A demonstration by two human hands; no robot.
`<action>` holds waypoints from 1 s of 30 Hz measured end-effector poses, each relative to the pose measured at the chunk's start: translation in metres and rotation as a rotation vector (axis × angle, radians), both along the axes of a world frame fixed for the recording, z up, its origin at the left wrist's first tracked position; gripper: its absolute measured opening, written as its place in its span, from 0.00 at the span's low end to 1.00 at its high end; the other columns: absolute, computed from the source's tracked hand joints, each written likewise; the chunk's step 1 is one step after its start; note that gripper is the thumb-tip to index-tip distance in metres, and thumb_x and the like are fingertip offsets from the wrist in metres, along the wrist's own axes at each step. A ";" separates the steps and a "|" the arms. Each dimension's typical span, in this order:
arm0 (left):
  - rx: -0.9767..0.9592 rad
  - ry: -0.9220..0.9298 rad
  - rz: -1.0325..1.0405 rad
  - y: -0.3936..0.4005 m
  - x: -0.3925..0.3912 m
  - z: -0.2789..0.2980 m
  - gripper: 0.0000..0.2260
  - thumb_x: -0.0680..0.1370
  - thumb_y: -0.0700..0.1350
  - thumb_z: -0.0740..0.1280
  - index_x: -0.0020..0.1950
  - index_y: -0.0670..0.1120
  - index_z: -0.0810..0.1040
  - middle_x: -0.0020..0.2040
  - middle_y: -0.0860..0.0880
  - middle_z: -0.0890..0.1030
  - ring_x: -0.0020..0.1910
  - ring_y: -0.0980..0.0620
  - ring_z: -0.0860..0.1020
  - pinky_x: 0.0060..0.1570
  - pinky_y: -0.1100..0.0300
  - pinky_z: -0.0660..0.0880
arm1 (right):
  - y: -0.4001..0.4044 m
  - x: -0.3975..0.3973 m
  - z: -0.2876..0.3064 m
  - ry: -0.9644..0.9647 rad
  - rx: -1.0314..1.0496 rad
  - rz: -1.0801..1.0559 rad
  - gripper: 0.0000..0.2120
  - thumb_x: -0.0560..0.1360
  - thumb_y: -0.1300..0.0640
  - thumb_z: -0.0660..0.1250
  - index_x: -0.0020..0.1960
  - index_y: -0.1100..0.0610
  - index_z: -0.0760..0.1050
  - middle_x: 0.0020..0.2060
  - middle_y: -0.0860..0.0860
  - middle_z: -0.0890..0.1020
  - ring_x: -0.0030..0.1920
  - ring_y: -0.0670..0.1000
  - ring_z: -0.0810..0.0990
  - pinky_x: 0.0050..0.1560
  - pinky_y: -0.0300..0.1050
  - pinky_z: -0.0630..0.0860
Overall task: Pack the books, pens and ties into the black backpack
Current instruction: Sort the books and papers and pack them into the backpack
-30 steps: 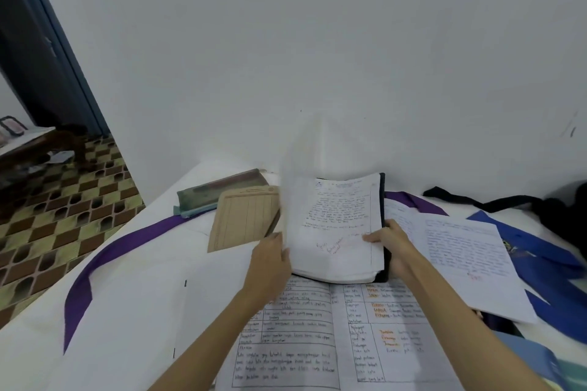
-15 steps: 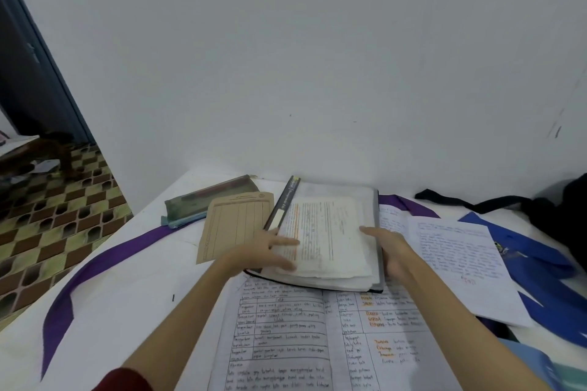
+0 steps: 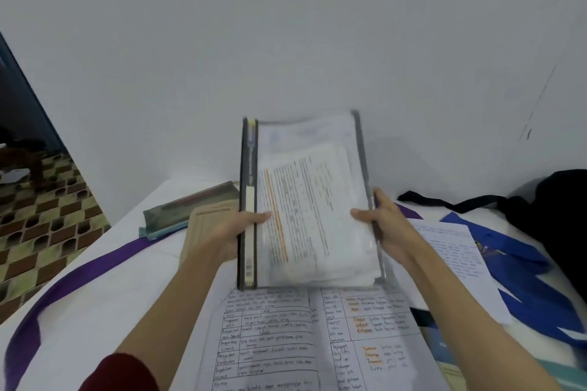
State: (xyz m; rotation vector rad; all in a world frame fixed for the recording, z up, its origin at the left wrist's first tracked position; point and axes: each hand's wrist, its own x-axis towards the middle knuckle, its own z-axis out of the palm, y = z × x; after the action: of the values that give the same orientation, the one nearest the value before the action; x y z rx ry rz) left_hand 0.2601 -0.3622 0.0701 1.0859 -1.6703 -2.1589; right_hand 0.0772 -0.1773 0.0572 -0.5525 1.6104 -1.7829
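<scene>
A clear plastic folder with a black spine, stuffed with printed sheets, is lifted upright off the white table. My left hand grips its spine edge and my right hand grips its right edge. Below it an open notebook with handwritten tables lies flat. A purple tie stretches across the left of the table, and a blue tie lies on the right. The black backpack sits at the far right against the wall.
A grey-green pencil case and a brown booklet lie behind my left hand. A handwritten loose sheet lies right of the folder. The white wall stands close behind. Patterned floor lies past the table's left edge.
The folder's cover was closed over the sheets; both hands then took its side edges and lifted it upright from the table.
</scene>
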 end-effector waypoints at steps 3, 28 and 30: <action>-0.080 0.172 -0.049 0.002 -0.006 0.015 0.11 0.74 0.39 0.69 0.56 0.43 0.79 0.48 0.45 0.85 0.46 0.47 0.84 0.46 0.52 0.79 | 0.014 -0.001 0.038 0.132 -0.059 0.032 0.18 0.71 0.68 0.69 0.59 0.56 0.74 0.52 0.53 0.84 0.50 0.52 0.84 0.48 0.46 0.80; -1.341 0.006 -0.491 0.094 -0.099 0.143 0.13 0.69 0.44 0.76 0.31 0.44 0.74 0.32 0.49 0.75 0.34 0.51 0.74 0.31 0.61 0.66 | 0.202 -0.033 0.171 0.855 0.343 -0.208 0.27 0.61 0.56 0.78 0.59 0.48 0.76 0.59 0.47 0.81 0.57 0.46 0.79 0.56 0.37 0.74; -1.466 -0.023 -0.625 0.126 -0.122 0.164 0.14 0.69 0.45 0.76 0.31 0.45 0.73 0.32 0.50 0.75 0.33 0.52 0.74 0.32 0.60 0.67 | 0.232 -0.035 0.164 0.700 0.382 -0.060 0.17 0.64 0.61 0.76 0.52 0.52 0.79 0.49 0.48 0.85 0.51 0.48 0.83 0.49 0.39 0.80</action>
State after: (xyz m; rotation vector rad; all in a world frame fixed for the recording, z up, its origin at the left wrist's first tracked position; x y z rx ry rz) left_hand 0.1382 -0.2360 0.2338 0.1152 -2.8951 -0.4828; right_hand 0.0427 0.0550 0.2214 -1.0185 2.3838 -1.3233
